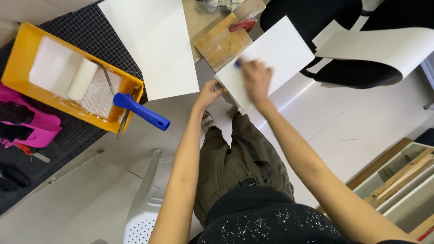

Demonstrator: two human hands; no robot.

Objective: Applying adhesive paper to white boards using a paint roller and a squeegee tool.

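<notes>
A white square board (275, 52) is tilted in front of me, above my knees. My left hand (209, 93) grips its near left corner. My right hand (256, 80) lies on the board's face, blurred, and is closed on a small blue object (237, 64) that pokes out beyond the fingers. What the blue object is, I cannot tell. A wooden block (221, 43) lies just beyond the board's far edge.
A yellow paint tray (20, 58) with a white roller (82, 79) and blue handle (143, 111) sits at left on a black grid mat. A large white panel (158, 45) lies beside it. A black chair (316, 18) with a curled white sheet (384, 45) stands far right.
</notes>
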